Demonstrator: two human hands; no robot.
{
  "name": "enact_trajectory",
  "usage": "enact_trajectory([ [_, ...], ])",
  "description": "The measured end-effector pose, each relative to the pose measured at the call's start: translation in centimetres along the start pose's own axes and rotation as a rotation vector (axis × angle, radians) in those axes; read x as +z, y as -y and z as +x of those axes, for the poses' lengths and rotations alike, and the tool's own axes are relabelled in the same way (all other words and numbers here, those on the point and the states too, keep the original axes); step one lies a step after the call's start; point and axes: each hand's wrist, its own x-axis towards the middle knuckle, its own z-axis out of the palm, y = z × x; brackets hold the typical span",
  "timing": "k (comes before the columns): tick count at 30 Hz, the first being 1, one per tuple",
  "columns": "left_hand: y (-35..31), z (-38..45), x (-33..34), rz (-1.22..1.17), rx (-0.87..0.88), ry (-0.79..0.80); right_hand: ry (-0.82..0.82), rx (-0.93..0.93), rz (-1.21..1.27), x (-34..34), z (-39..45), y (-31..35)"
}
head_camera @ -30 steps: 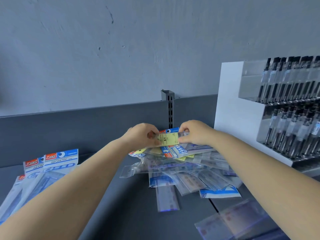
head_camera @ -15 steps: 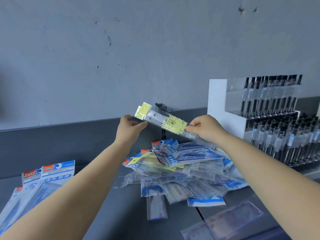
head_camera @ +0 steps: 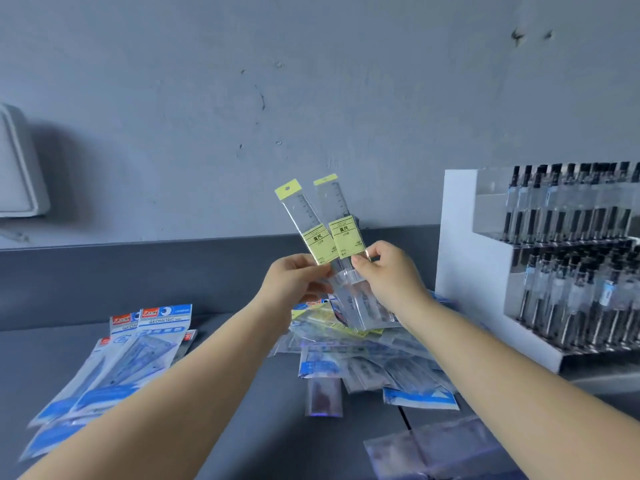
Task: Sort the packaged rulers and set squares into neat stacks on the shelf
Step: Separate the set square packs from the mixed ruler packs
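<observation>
Both hands are raised above the shelf, each grasping a packaged clear ruler with a yellow header and yellow label.

Left hand: fingers curled, thumb and fingertips pinching the lower part of the left ruler. That ruler tilts up and to the left, its yellow tab uppermost.

Right hand: fingers curled, thumb and forefinger pinching the right ruler just under its label. This ruler stands nearly upright. The two rulers fan apart at the top and overlap or touch at the bottom between the hands; the transparent lower ends run down behind the fingers and are hard to trace.

Below the hands, a loose unsorted pile of packages lies on the grey shelf, clear sleeves with blue and yellow print crossing each other.

At the left, apart from the pile, a stack of blue-headed set square packs marked GEOMETRIC lies fanned on the shelf.

At the right, a white tiered pen display stands near the pile.
</observation>
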Motion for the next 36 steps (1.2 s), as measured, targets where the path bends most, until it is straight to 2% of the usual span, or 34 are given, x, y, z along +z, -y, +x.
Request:
enact_trajectory([
  [10, -1.6, -6.7, -8.6, -0.019, 0.091, -0.182, 0.096, 0.028, 0.140, 7.1, -5.2, 6.4],
  [13, -2.1, -8.4, -13.6, 0.012, 0.083, -0.250, 0.131, 0.082, 0.244, 10.2, -6.1, 9.1],
  [16, -2.3, -10.0, -19.6, 0.030, 0.051, -0.326, 0.246, 0.215, 0.552, 14.0, -6.9, 12.6],
  [20, -2.3, -12.3, -28.0, 0.093, -0.011, -0.426, 0.335, 0.233, 0.606, 20.0, -7.8, 17.7],
  [29, -0.5, -15.9, -45.1, 0.464, -0.074, -0.590, 0.506, 0.280, 0.592, 33.7, -10.1, 25.4],
  [33, 0.9, -16.1, -49.7, 0.697, -0.126, -0.628, 0.603, 0.223, 0.635, 37.6, -10.8, 28.0],
  [36, 1.5, -16.2, -51.7, 0.765, -0.129, -0.696, 0.659, 0.177, 0.620, 40.1, -10.7, 29.3],
])
